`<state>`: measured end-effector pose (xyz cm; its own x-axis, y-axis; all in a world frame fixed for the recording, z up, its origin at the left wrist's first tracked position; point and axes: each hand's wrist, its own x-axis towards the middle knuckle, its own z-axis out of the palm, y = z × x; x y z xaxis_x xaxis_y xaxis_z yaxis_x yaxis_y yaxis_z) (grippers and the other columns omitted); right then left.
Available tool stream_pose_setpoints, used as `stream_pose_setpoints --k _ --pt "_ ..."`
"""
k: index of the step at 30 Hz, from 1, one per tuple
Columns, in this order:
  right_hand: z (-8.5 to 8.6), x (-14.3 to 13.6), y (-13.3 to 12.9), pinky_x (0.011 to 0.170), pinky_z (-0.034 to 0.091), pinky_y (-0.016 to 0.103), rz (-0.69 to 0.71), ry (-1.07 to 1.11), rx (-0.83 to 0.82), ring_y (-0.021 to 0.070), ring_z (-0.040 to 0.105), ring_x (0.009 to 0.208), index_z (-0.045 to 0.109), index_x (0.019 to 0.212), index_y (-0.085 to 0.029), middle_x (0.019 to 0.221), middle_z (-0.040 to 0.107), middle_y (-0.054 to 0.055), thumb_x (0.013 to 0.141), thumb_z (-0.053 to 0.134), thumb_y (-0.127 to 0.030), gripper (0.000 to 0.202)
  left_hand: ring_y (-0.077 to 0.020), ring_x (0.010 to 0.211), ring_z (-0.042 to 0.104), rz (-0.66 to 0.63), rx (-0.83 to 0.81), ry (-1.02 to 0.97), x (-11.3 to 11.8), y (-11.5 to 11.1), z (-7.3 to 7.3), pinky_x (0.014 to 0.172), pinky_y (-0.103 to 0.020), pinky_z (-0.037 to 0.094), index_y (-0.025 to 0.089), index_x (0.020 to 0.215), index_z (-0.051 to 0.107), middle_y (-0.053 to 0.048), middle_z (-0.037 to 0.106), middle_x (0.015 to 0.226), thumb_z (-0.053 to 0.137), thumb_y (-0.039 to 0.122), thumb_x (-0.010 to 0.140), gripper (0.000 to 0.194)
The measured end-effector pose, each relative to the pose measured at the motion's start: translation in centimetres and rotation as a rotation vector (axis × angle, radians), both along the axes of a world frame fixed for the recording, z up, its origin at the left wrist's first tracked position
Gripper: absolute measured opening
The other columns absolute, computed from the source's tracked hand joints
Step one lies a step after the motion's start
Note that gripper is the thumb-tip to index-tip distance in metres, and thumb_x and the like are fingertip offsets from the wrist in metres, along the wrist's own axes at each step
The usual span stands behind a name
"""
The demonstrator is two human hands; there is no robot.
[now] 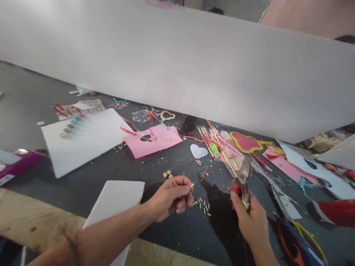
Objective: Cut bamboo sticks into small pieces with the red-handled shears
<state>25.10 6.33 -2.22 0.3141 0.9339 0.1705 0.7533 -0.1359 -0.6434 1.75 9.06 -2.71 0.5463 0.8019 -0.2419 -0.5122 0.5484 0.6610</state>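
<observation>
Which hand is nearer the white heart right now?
Left. The left hand is on the near side of the white heart, slightly left and not touching; the right hand, holding the pruners, is farther off toward the near right.

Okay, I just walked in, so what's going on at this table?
A person's left hand pinches a small pale piece, while the right hand grips pruning shears, held apart from that piece. Several short pale pieces lie loose on the dark tabletop between the hands. Farther back lie long, thin sticks, some under clear plastic.
</observation>
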Motion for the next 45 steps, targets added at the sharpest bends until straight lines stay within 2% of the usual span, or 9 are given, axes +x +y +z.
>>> stream_pose_setpoints --k 8,12,15,19,24,31,35,41,45 --pt "0.1 -0.3 0.0 0.069 0.049 0.026 0.048 0.030 -0.089 0.0225 0.064 0.080 0.064 0.093 -0.019 0.086 0.070 0.006 0.075 0.052 -0.053 0.040 -0.0047 0.032 0.041 -0.080 -0.004 -0.094 0.0 -0.3 -0.5 0.034 -0.016 0.030 0.014 0.077 0.056 -0.005 0.066 0.057 0.070 0.027 0.072 0.020" --pt "-0.2 0.0 -0.1 0.065 0.049 0.027 0.041 0.002 -0.066 0.0219 0.064 0.074 0.063 0.095 -0.021 0.081 0.070 0.004 0.075 0.050 -0.055 0.042 -0.0046 0.031 0.041 -0.076 0.041 -0.071 0.1 -0.1 -0.7 0.033 -0.016 0.030 0.014 0.080 0.058 -0.003 0.065 0.055 0.070 0.032 0.072 0.024" --pt "-0.2 0.5 0.1 0.062 0.049 0.029 0.009 -0.100 -0.061 0.0223 0.065 0.071 0.063 0.096 -0.022 0.078 0.069 0.004 0.073 0.050 -0.056 0.042 -0.0046 0.031 0.041 -0.084 0.071 -0.043 -0.1 -0.1 -0.7 0.034 -0.017 0.031 0.013 0.081 0.058 -0.002 0.063 0.055 0.068 0.034 0.074 0.024" --pt "-0.4 1.4 0.8 0.073 0.048 0.037 0.013 -0.275 -0.079 0.0268 0.062 0.087 0.052 0.118 -0.018 0.097 0.067 0.010 0.072 0.049 -0.058 0.061 -0.0043 0.034 0.041 -0.095 0.087 -0.028 -0.2 -0.2 -0.4 0.036 -0.017 0.031 0.014 0.084 0.057 -0.002 0.063 0.057 0.068 0.032 0.074 0.023" --pt "-1.0 1.7 1.0 0.085 0.042 0.042 0.070 -0.336 -0.075 0.0298 0.055 0.103 0.050 0.121 -0.014 0.111 0.061 0.014 0.074 0.048 -0.056 0.063 -0.0032 0.035 0.039 -0.074 0.076 -0.003 0.0 -0.2 -0.1 0.038 -0.017 0.028 0.014 0.082 0.055 -0.001 0.062 0.058 0.067 0.032 0.075 0.023" --pt "0.1 0.8 0.6 0.072 0.042 0.040 -0.102 -0.025 -0.102 0.0279 0.059 0.082 0.060 0.096 -0.020 0.084 0.066 0.008 0.063 0.061 -0.054 0.047 -0.0029 0.038 0.038 -0.021 0.089 -0.005 -0.1 -0.1 0.2 0.039 -0.016 0.028 0.014 0.081 0.053 0.000 0.059 0.057 0.064 0.032 0.078 0.021" --pt "1.6 0.4 0.2 0.057 0.044 0.031 -0.061 0.172 -0.097 0.0204 0.059 0.063 0.063 0.084 -0.017 0.067 0.064 0.005 0.070 0.053 -0.056 0.042 -0.0029 0.038 0.038 -0.031 0.095 -0.003 0.0 -0.1 0.1 0.039 -0.016 0.029 0.014 0.081 0.053 0.000 0.059 0.057 0.065 0.034 0.077 0.023" --pt "3.6 -1.3 -0.4 0.060 0.050 0.030 0.136 1.031 -0.174 0.0170 0.063 0.068 0.063 0.091 -0.027 0.101 0.067 0.003 0.063 0.068 -0.030 0.029 -0.0028 0.038 0.036 0.075 0.094 0.023 0.1 -0.1 0.1 0.039 -0.015 0.027 0.016 0.090 0.055 0.002 0.057 0.056 0.059 0.038 0.080 0.024" --pt "3.1 -2.3 -0.8 0.064 0.052 0.033 0.267 1.110 -0.186 0.0205 0.064 0.082 0.058 0.107 -0.034 0.119 0.059 0.004 0.066 0.063 -0.028 0.042 -0.0028 0.039 0.037 0.104 0.089 0.014 0.1 0.1 0.2 0.040 -0.015 0.027 0.016 0.091 0.055 0.001 0.057 0.058 0.057 0.036 0.082 0.022"
